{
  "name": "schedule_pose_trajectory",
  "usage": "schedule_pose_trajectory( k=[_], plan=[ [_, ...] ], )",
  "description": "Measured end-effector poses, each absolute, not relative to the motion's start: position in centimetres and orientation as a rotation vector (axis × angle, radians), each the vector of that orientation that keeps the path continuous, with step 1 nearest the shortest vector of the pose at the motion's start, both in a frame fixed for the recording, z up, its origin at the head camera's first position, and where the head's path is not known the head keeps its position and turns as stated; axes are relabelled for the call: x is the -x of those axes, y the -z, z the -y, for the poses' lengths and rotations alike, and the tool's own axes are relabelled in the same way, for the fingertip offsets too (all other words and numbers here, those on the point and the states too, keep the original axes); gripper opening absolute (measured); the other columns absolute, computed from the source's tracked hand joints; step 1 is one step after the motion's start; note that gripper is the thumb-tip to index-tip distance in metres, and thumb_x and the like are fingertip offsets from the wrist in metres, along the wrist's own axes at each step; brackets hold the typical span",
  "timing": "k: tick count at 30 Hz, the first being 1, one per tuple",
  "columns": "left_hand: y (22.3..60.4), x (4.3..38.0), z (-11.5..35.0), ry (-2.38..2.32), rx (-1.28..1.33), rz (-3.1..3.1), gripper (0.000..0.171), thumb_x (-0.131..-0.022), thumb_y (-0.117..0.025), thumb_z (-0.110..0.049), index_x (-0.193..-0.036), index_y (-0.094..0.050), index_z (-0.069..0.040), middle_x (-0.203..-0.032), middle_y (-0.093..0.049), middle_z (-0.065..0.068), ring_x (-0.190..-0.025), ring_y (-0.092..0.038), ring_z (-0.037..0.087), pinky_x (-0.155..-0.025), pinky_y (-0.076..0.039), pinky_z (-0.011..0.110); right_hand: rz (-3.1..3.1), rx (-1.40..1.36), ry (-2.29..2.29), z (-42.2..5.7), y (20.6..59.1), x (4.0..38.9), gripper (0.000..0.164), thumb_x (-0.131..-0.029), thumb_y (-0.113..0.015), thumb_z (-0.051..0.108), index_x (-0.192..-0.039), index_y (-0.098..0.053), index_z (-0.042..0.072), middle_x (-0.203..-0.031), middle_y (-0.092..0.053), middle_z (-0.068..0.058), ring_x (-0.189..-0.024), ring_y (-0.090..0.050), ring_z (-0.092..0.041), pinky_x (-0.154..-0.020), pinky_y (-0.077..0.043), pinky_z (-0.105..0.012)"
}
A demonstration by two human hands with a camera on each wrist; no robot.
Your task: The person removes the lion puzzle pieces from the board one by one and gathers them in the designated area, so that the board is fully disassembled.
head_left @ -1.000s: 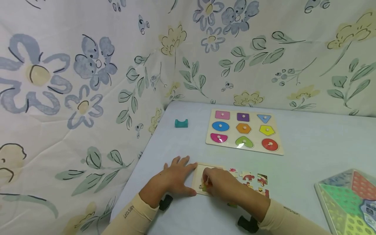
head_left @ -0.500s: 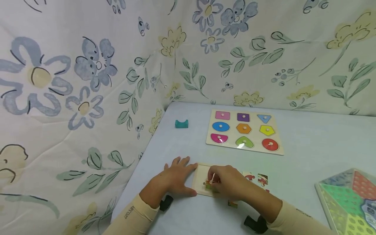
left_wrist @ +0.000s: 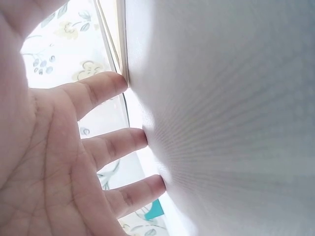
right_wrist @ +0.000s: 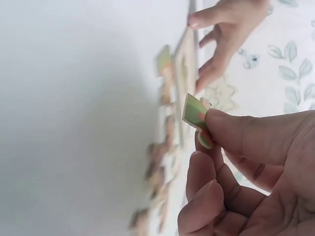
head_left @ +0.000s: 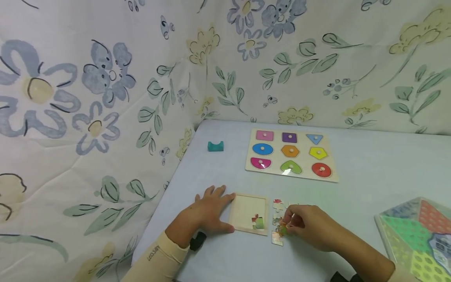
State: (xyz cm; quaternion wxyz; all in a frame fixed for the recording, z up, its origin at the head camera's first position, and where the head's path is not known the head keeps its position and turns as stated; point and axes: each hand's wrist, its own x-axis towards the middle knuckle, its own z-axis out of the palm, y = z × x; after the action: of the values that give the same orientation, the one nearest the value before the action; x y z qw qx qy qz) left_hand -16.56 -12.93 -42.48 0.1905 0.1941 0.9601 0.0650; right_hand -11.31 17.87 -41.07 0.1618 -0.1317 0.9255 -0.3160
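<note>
My left hand (head_left: 208,213) lies with its fingers spread at the left edge of a wooden puzzle tray (head_left: 243,209). In the left wrist view the fingertips (left_wrist: 156,184) touch the white tabletop and the tray's side. One green and red jigsaw piece (head_left: 258,222) lies in the tray's lower right corner. To the right of the tray, my right hand (head_left: 311,226) pinches another jigsaw piece (right_wrist: 195,112), green with some orange, between thumb and fingers. It is held above the loose jigsaw pieces (head_left: 277,238), partly hidden by that hand.
A board of coloured knobbed shapes (head_left: 271,158) lies farther back. A small teal block (head_left: 215,146) sits at the back left. At the right edge is a colourful, clear-covered game board (head_left: 405,239). Flowered cloth (head_left: 169,78) hangs behind and left of the table.
My right hand has let go of a piece in the tray's lower right corner, moved right to the loose pieces and taken another. The left hand stays put.
</note>
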Motion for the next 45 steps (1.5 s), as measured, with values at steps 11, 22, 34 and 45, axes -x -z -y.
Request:
schedule_pose_trajectory(
  k=[11, 22, 34, 45],
  plan=[
    [42.5, 16.5, 13.8, -0.212, -0.52, -2.701, 0.096, -0.078, -0.079, -0.064, -0.158, -0.038, -0.033, -0.168, -0.027, 0.006, -0.154, -0.02, 0.043, -0.111, -0.025, 0.078, -2.638, 0.367, 0.856, -18.4, 42.6, 9.9, 0.021, -0.085, -0.083, 0.016, -0.085, -0.064, 0.026, -0.073, -0.057, 0.01, -0.07, -0.051, -0.008, -0.061, -0.042, -0.023],
    [42.6, 16.5, 13.8, -0.223, -0.52, -2.702, 0.096, -0.077, -0.08, -0.064, -0.158, -0.038, -0.034, -0.168, -0.027, 0.006, -0.154, -0.02, 0.043, -0.111, -0.024, 0.079, -2.822, 0.297, 0.625, -17.4, 43.3, 9.2, 0.025, -0.081, -0.086, 0.022, -0.078, -0.063, 0.032, -0.072, -0.051, 0.012, -0.071, -0.046, -0.008, -0.064, -0.041, -0.025],
    [42.4, 16.5, 13.5, -0.247, -0.539, -2.696, 0.095, -0.078, -0.08, -0.063, -0.158, -0.039, -0.033, -0.168, -0.027, 0.007, -0.154, -0.019, 0.043, -0.111, -0.023, 0.08, -2.845, 0.289, 0.569, -17.4, 42.3, 9.1, 0.023, -0.08, -0.087, 0.026, -0.08, -0.065, 0.032, -0.074, -0.051, 0.011, -0.074, -0.048, -0.009, -0.065, -0.043, -0.026],
    [42.6, 16.7, 13.0, -0.247, -0.542, -2.687, 0.097, -0.076, -0.081, -0.063, -0.158, -0.039, -0.033, -0.168, -0.027, 0.006, -0.154, -0.019, 0.043, -0.11, -0.024, 0.08, -2.812, 0.451, 0.519, -14.3, 41.0, 11.7, 0.037, -0.078, -0.089, 0.038, -0.107, -0.07, 0.024, -0.096, -0.06, 0.005, -0.084, -0.053, -0.012, -0.073, -0.053, -0.033]
  ],
)
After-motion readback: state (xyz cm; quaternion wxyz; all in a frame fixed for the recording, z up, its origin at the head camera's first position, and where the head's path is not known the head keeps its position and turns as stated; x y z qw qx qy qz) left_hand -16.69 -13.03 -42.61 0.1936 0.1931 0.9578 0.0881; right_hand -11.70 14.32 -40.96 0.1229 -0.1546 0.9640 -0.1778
